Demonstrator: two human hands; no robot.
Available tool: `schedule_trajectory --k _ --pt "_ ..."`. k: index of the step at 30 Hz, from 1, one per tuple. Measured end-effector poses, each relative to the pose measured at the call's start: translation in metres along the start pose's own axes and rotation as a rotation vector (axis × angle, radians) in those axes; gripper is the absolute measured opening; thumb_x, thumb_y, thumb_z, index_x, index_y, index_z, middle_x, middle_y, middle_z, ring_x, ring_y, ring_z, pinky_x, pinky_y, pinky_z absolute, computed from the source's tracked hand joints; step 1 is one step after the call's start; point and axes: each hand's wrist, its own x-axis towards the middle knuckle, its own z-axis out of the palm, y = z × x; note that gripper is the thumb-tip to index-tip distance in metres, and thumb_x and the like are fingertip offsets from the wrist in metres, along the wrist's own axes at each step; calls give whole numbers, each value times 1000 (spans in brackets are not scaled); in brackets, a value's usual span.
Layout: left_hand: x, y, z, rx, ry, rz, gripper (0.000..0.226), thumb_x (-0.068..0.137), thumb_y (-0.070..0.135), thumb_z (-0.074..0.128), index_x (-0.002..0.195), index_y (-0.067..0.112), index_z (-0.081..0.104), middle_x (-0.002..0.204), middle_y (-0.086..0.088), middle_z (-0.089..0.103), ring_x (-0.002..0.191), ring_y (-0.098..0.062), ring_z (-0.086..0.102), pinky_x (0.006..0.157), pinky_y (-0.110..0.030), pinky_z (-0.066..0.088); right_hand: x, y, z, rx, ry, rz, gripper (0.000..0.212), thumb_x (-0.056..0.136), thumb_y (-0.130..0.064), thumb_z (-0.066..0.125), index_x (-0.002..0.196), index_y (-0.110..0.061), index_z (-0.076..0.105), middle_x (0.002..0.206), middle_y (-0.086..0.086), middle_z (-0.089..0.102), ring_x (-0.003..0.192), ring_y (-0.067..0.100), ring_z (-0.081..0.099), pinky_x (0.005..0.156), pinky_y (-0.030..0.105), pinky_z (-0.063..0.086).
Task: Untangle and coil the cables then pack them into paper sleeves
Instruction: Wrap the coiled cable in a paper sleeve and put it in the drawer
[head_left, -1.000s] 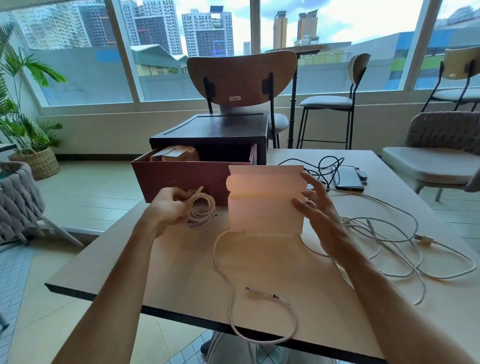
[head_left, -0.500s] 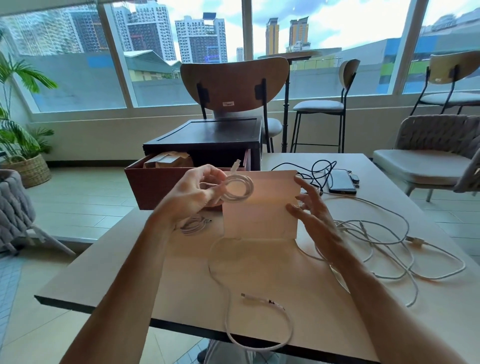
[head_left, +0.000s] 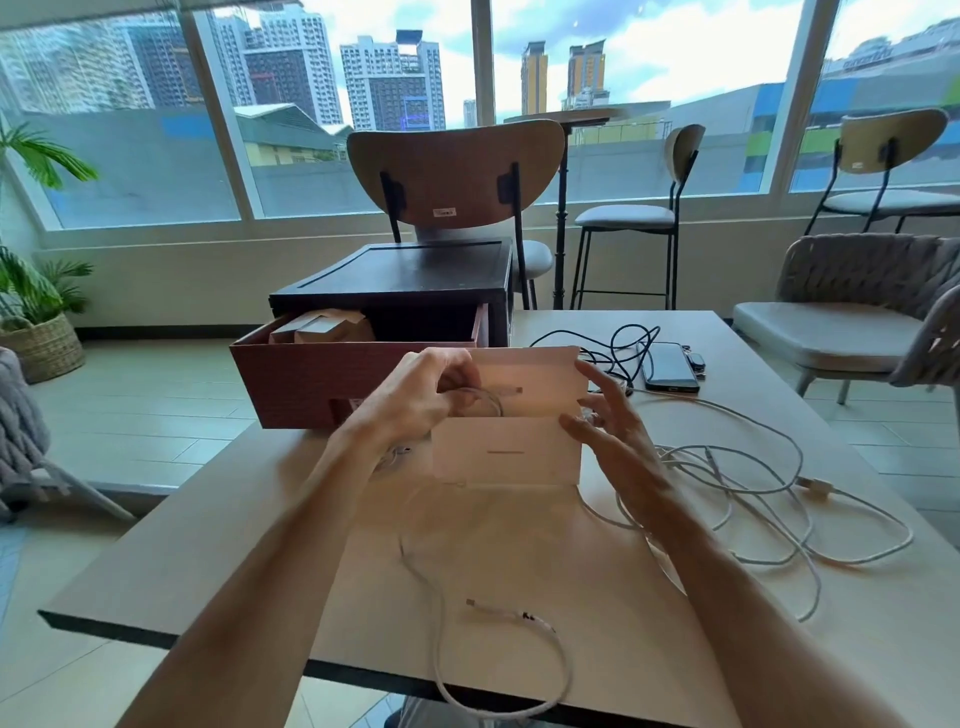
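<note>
Several white cables (head_left: 753, 499) lie tangled on the surface (head_left: 208, 561), right of the paper sleeve (head_left: 506, 457), which stands upright at centre. We judge the sleeve light, thin and easily creased; the right grip (head_left: 608, 426) pinches its right edge between thumb and fingers. The left grip (head_left: 421, 395) grasps the coiled cable (head_left: 480, 402) at the sleeve's open mouth; we judge it light, soft and springy, best held across all loops. Fingers and front panel hide most of the coil, so insertion depth cannot be determined.
</note>
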Motion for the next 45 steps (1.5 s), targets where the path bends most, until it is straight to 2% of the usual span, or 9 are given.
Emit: schedule_trajectory --k 5,11,16,23,28,31,33,36,45 --pt "5 -11 0 119 -58 -78 7 83 19 81 84 22 74 82 9 75 79 -1 70 79 -28 59 0 0 0 10 -4 -8 68 78 -35 70 142 -43 46 125 13 53 108 28 55 73 15 51" --pt "9 -6 -3 170 -171 -146 22 94 19 67 78 31 74 74 21 68 66 12 64 54 -8 46 1 3 0 -7 -2 -1 67 78 -39 70 140 -48 45 127 12 53 115 32 55 75 19 50" --pt "5 -13 -11 181 -213 -97 23 96 11 63 96 30 76 91 21 70 90 3 67 83 -16 50 2 3 0 -21 -1 -3 66 79 -40 70 139 -50 45 127 10 53 115 31 55 77 20 49" --pt "-13 -34 -29 -87 -6 -47 21 88 0 70 91 20 76 81 6 75 81 -9 71 81 -22 53 1 3 0 -32 2 -3 68 79 -42 69 141 -49 43 131 11 51 119 25 53 79 19 45" --pt "-25 -54 -39 64 43 -240 14 90 14 71 81 25 73 71 6 71 68 -9 66 66 -26 50 2 4 0 -28 -2 -6 67 78 -42 69 139 -51 44 133 11 50 121 24 51 83 24 44" --pt "-33 -75 -31 244 -9 -469 19 89 16 67 77 29 72 86 1 71 75 -14 65 63 -24 48 1 4 1 -24 -1 -14 66 78 -42 70 138 -52 45 132 12 51 120 27 52 84 27 45" --pt "-40 -90 -21 281 10 -572 9 90 19 67 85 22 73 99 -6 72 86 -23 65 74 -28 49 1 4 1 -34 -6 -16 66 78 -43 69 138 -53 44 133 13 50 121 28 52 83 28 45" --pt "-45 -103 -12 274 83 -627 20 94 23 62 103 12 75 111 -15 71 105 -33 65 88 -34 50 1 4 1 -46 0 -18 68 79 -43 68 141 -50 43 135 14 49 122 24 51 81 25 43" --pt "-44 -106 -8 161 140 -670 22 91 5 64 109 10 77 110 -12 74 105 -28 65 81 -23 42 0 1 1 -49 -6 -10 69 79 -44 68 142 -49 42 135 14 48 116 16 52 79 22 43"
